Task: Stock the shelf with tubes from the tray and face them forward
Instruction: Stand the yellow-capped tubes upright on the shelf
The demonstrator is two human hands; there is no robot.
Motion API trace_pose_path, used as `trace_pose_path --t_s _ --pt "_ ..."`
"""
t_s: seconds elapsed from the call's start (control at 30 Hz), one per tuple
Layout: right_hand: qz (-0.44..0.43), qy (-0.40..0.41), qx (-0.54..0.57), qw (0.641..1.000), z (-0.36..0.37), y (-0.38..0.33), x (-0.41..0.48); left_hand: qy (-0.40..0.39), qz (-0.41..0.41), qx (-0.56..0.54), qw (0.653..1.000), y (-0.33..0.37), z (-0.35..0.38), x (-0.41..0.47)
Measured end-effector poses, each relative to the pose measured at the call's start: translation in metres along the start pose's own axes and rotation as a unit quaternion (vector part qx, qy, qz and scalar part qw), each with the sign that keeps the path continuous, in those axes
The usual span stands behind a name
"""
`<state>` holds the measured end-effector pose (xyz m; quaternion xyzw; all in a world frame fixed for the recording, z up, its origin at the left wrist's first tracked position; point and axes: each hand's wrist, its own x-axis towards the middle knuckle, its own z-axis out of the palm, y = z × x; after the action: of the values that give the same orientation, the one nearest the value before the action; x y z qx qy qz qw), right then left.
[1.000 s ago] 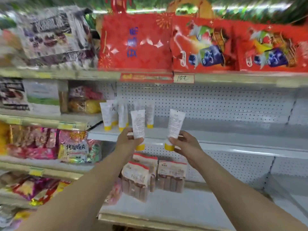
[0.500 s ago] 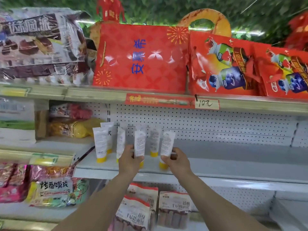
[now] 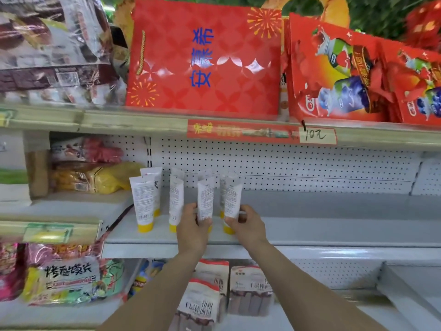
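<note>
Left hand point(image 3: 192, 229) covers the bottom of the left-hand tube point(image 3: 205, 197) it grips. The cap is almost all hidden, so can't tell if it sits on the shelf point(image 3: 334, 231). Right hand point(image 3: 247, 224) masks the lower label of the right-hand tube point(image 3: 232, 197); only part of the yellow cap shows. Back-row tubes point(image 3: 177, 173) sit behind the front ones — just crimped tops visible. Tube print too small to read. Both forearms cut off at the bottom edge, and they block part of the pouches point(image 3: 202, 299) below. Snack bags point(image 3: 47, 56) top left are blurred and clipped; red gift bag point(image 3: 420, 84) far right is clipped too.
</note>
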<state>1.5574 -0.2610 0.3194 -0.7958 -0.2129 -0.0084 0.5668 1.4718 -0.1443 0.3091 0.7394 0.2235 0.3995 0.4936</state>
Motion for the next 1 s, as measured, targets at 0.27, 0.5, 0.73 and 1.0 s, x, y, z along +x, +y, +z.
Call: trace_pose_path --t_s 0.27,0.5,0.73,1.0 --pt "0.002 0.009 -0.043 0.999 0.003 -0.005 -0.002 0.003 -0.012 0.018 1.000 -0.002 0.001 0.002" --pt "0.010 0.013 -0.065 0.998 0.006 -0.013 -0.004 0.002 -0.031 0.034 0.999 0.000 0.003 0.000" --pt "0.004 -0.036 -0.120 0.992 -0.025 -0.017 -0.023 -0.005 -0.063 0.052 0.997 0.026 -0.003 -0.025" --pt "-0.096 -0.049 -0.312 0.944 -0.132 -0.029 -0.067 0.003 -0.033 0.161 0.986 0.086 0.001 -0.092"
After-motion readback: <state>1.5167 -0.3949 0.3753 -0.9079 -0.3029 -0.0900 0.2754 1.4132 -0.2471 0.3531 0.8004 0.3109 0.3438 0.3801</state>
